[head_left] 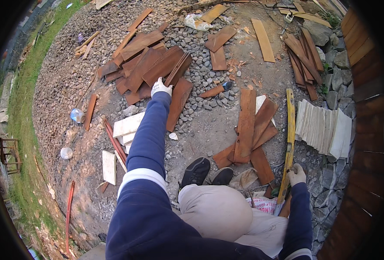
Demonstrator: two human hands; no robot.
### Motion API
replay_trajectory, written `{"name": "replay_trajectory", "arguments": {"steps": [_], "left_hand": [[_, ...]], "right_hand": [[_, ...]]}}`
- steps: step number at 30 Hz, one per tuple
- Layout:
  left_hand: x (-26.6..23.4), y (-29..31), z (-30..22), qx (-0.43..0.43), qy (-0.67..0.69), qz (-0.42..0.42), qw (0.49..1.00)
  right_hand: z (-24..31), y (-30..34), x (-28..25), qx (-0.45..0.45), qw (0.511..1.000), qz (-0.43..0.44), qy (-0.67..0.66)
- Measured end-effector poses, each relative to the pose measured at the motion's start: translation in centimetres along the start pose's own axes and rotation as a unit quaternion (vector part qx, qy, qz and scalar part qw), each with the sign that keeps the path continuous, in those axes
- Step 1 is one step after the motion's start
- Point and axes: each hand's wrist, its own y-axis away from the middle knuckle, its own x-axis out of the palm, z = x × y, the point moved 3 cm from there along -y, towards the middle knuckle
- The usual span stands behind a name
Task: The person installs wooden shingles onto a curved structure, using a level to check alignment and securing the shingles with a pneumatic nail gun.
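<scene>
My left hand (161, 88), in a white glove, reaches far forward to a heap of brown boards (144, 69). Its fingers close on the near end of a few thin brown boards (178, 69) at the heap's right side. To my right, my gloved right hand (296, 174) is curled against the edge of a long yellow spirit level (290, 143), its fingertips partly hidden. The level stretches away from my right knee. Crossed brown boards (245, 125) lie on the ground to the left of it.
A row of pale slabs (324, 128) leans by grey rocks (337, 78) and a brown wall (369, 143) on the right. White blocks (128, 125) lie left of my shoes (196, 171). A printed sack (263, 204) sits near my knee. Gravel (62, 78) spreads left.
</scene>
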Motion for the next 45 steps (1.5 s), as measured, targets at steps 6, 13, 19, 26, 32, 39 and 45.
{"name": "replay_trajectory", "arguments": {"steps": [6, 13, 19, 26, 32, 39, 45], "left_hand": [[-3.8, 9.3, -2.0, 0.036, 0.567, 0.135, 0.812], [-16.0, 28.1, -16.8, 0.235, 0.549, 0.250, 0.762], [-26.0, 43.5, -28.1, 0.635, 0.251, 0.228, 0.694], [-22.6, 54.1, -29.1, 0.565, 0.281, 0.421, 0.652], [-17.6, 57.3, -29.7, 0.425, 0.427, 0.577, 0.552], [-17.3, 54.8, -29.3, 0.436, 0.378, 0.596, 0.559], [-16.4, 54.1, -28.0, 0.494, 0.399, 0.512, 0.578]], "right_hand": [[7.3, 2.7, -3.8, -0.153, 0.971, -0.066, -0.172], [20.2, 14.1, -9.5, -0.269, 0.824, 0.036, -0.497], [16.5, 22.7, -11.5, -0.247, 0.525, -0.042, -0.813], [6.9, 28.2, -8.3, -0.286, 0.609, -0.156, -0.723], [6.8, 27.4, -5.0, -0.257, 0.591, 0.000, -0.765], [7.7, 28.1, -5.7, -0.408, 0.665, -0.105, -0.616], [9.2, 27.2, -5.4, -0.229, 0.590, -0.035, -0.774]]}}
